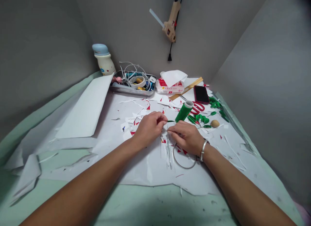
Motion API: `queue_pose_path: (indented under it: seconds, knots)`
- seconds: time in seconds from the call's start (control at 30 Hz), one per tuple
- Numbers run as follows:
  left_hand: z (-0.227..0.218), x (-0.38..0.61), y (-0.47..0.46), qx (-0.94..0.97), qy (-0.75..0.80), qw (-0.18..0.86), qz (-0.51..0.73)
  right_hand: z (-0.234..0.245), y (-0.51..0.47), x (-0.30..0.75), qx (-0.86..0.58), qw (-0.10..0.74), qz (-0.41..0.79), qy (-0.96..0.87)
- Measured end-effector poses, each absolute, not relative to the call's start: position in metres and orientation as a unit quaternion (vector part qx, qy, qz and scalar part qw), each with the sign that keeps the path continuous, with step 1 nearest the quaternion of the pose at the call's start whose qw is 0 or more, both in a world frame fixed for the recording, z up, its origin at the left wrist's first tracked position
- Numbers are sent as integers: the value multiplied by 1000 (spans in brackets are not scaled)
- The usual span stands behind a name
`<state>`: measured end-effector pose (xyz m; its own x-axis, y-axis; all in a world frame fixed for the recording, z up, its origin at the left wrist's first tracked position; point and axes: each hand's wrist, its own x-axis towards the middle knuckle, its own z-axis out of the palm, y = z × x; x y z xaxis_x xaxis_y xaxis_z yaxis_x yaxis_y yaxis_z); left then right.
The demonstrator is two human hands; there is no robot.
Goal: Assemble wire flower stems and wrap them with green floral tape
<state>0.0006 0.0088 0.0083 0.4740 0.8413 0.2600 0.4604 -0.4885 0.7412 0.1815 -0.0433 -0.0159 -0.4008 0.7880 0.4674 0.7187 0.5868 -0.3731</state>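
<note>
The left hand [149, 128] pinches a thin green-wrapped wire [170, 121] over white paper [143, 171], near a spool of green tape [184, 111]. The right hand [186, 138] is curled close by; its hold is hidden. The wire seems light and springy, so it is best held near its tip.

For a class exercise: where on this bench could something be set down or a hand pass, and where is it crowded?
Green mat shows between the forearms, in front of the white paper sheet. Bare paper lies between the white card and left hand. Crowded behind the right hand: metal tray, tissue packet, phone, green thread spool, green leaves.
</note>
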Motion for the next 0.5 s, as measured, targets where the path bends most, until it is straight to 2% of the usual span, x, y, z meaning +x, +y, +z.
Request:
queue_pose_path:
  seconds: [0.1, 0.2, 0.37, 0.5]
  knots:
    - [3, 1, 8, 840, 398, 235, 285, -12, -47, 179, -438, 326, 21, -838]
    - [1, 1, 6, 874, 360, 229, 232, -11, -45, 182, -454, 368, 16, -811]
    - [6, 3, 4, 846, 333, 355, 219, -17, -35, 192, -513, 407, 65, -753]
    - [8, 2, 8, 788, 362, 428, 254, -23, -33, 193, -509, 365, 101, -773]
